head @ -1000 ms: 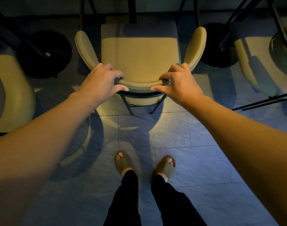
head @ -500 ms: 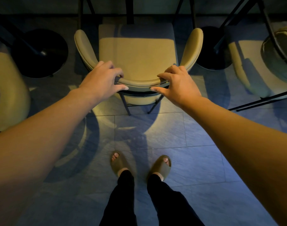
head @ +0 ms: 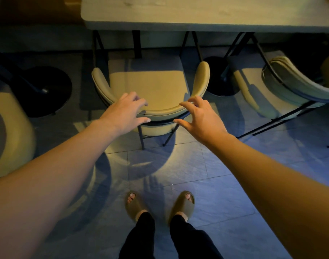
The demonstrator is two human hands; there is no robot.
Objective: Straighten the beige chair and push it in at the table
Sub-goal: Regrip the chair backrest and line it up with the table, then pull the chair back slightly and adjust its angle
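Left hand (head: 123, 113) hovering fingers spread, holding nothing, over curved backrest of beige padded armchair (head: 150, 86). Chair sitting squarely ahead, seat front facing pale rectangular table (head: 197, 14), part under its edge. Right hand (head: 201, 116) hovering likewise, spread, empty; both equally near.

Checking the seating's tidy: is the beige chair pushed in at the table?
Partly in. The beige chair stands square; its seat front is shaded beneath the table edge.
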